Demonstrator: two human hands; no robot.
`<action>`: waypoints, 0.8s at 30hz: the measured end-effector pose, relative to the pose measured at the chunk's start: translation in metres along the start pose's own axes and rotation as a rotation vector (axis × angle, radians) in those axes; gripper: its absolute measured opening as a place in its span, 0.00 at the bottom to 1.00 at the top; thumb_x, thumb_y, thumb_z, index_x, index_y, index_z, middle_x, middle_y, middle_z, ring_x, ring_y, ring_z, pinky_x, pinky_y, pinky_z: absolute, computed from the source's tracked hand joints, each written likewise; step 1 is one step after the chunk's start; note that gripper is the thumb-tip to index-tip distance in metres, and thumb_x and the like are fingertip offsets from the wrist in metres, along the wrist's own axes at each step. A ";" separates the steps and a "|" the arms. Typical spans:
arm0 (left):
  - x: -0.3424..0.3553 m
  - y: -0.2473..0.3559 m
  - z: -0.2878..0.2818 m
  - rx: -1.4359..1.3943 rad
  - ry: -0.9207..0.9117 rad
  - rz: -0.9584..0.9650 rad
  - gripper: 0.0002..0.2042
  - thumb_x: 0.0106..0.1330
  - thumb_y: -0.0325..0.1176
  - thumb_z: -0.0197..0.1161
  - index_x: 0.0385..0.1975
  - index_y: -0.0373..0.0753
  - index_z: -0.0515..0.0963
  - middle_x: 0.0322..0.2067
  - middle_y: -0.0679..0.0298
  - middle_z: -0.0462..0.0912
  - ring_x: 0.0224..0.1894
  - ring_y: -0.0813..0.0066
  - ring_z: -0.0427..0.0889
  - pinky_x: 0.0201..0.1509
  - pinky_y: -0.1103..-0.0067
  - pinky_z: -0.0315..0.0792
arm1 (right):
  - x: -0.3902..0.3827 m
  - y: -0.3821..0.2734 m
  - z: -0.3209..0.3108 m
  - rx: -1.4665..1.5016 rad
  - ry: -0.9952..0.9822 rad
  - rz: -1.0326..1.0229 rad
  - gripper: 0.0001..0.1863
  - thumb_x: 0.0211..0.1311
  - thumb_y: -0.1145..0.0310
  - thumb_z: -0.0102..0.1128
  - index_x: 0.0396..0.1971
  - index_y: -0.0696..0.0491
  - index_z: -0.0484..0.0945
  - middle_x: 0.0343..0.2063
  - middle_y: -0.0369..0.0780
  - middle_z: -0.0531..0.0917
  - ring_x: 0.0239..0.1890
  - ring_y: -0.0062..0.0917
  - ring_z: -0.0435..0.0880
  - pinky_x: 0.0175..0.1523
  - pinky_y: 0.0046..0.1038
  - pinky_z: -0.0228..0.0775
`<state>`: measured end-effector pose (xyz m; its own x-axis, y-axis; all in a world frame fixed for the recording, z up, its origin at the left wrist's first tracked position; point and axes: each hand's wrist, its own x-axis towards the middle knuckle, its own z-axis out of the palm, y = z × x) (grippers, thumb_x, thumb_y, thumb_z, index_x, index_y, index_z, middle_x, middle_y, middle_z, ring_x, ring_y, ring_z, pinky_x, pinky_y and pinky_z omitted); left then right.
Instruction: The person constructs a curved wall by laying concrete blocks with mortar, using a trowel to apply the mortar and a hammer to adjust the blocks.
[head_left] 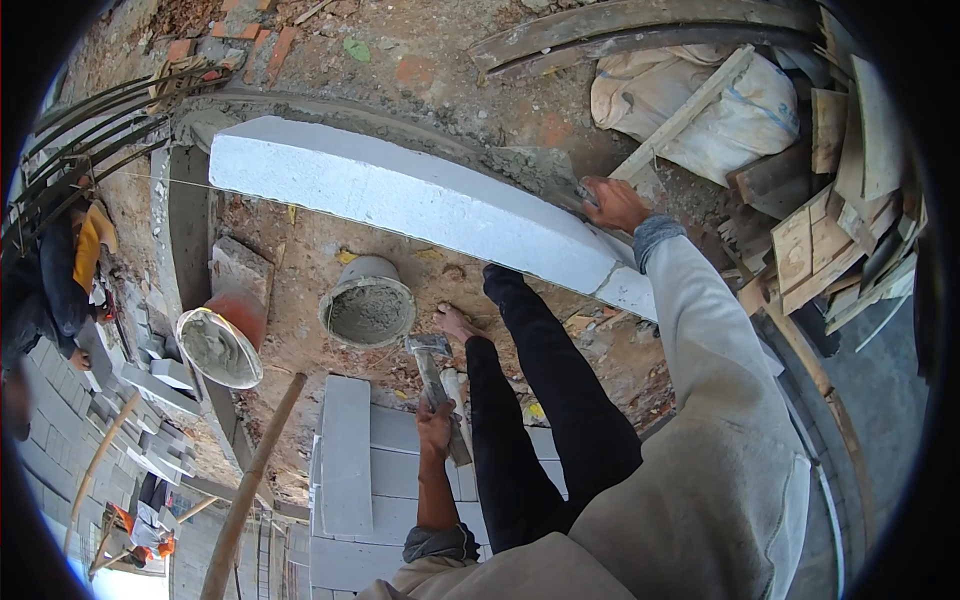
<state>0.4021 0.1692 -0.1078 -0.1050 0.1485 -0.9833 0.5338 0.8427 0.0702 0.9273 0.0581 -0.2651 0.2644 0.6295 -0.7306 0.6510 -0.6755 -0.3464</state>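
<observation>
My left hand [435,428] is closed around the handle of a hammer [430,345], whose metal head points away from me, beside my dark-trousered legs. My right hand [613,204] is over the far edge of a long row of white aerated concrete blocks [400,190], near its right part. Its fingers are curled around something dark and grey that I cannot make out. Wet grey mortar [540,172] lies along the far side of the row, right by those fingers. A taut string runs along the row's near edge.
A bucket of mortar [368,305] and a red bucket [225,340] stand on the dirt. Stacked pale blocks [346,455] lie below my left hand. A wooden pole [255,485] leans nearby. Planks [850,200] and white sacks [735,115] fill the right. Another person [60,265] is at far left.
</observation>
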 end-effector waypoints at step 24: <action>0.022 -0.063 -0.017 0.034 0.060 0.169 0.14 0.61 0.28 0.67 0.46 0.37 0.77 0.29 0.66 0.80 0.25 0.77 0.79 0.28 0.76 0.75 | -0.115 0.024 -0.034 0.220 0.168 0.078 0.32 0.57 0.57 0.65 0.59 0.60 0.78 0.31 0.54 0.86 0.34 0.44 0.85 0.47 0.41 0.76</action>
<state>0.3518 0.1283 -0.1306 -0.0611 0.3177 -0.9462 0.5760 0.7854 0.2266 0.9370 -0.0178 -0.1695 0.4338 0.6151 -0.6584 0.4587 -0.7797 -0.4262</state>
